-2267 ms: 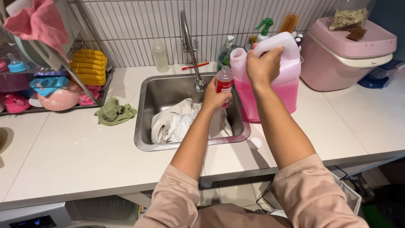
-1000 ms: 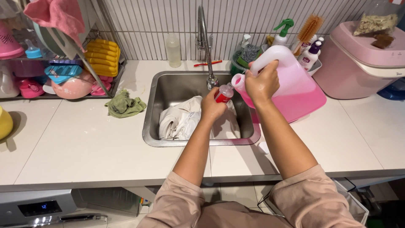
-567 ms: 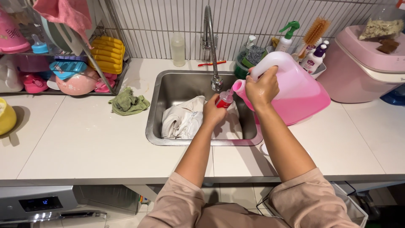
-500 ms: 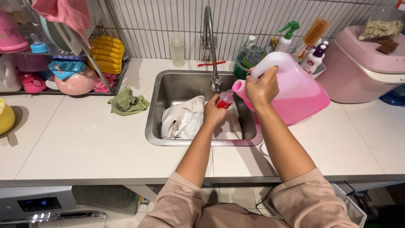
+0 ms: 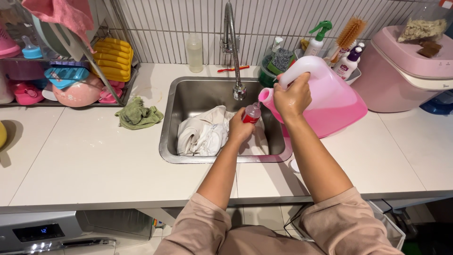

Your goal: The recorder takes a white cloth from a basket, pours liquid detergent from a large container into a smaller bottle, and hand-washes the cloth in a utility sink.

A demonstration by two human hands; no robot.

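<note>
- Here the right hand (image 5: 291, 98) is wrapped tight round the white handle of a big pink detergent jug (image 5: 325, 97), fingers fully curled
- The jug is tipped over to the left, so its spout hangs out past the edge of the steel sink (image 5: 166, 141); held like that, any drips would fall in the sink and not on the white counter (image 5: 85, 160)
- The jug's long way runs from its fat bottom, up on the right over the counter, down to the spout on the left; the spout points left and down
- The left hand (image 5: 240, 130) is closed round a small red cap (image 5: 252, 114), holding it just under the spout, like a little cup ready to catch the pink soap
- The cap's open end faces up toward the spout; I cannot tell if soap is running yet
- Both are over the sink, just below the tap (image 5: 239, 89), with white laundry (image 5: 203, 134) lying in the sink beside the left hand
- A crumpled green rag (image 5: 138, 114) sits on the counter, left of the sink, well apart from the hands
</note>
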